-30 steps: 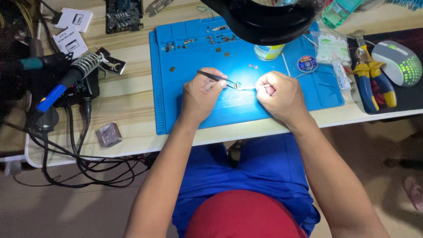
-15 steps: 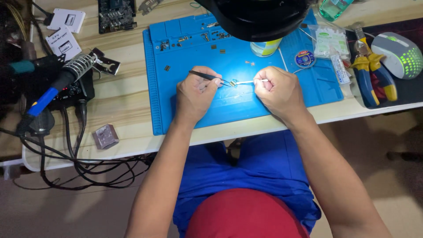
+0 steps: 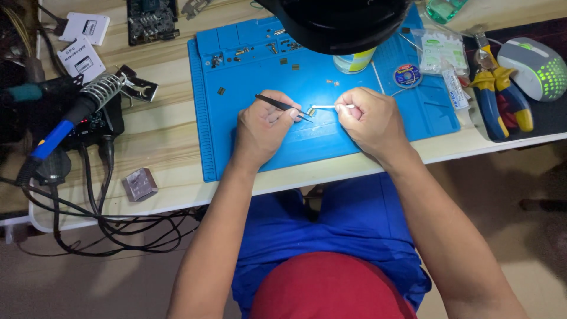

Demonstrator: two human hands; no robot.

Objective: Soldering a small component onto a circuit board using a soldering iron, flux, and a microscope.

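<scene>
The small part (image 3: 310, 111) lies on the blue mat (image 3: 413, 112), pinched at the tips of the black tweezers (image 3: 282, 106) that the left hand (image 3: 260, 127) grips closed-fisted. The right hand (image 3: 369, 118) is curled shut around a thin white swab (image 3: 328, 107), whose tip reaches the part from the right. To do this well, I judge both wrists should rest on the mat, the tweezers should press lightly so the part does not spring away, and the swab should stroke gently rather than push. The part sits between the two hands, just beside the left fingertips and a little apart from the right fist. Pliers (image 3: 493, 94) and a mouse (image 3: 531, 65) lie well apart on the desk (image 3: 159, 136).
</scene>
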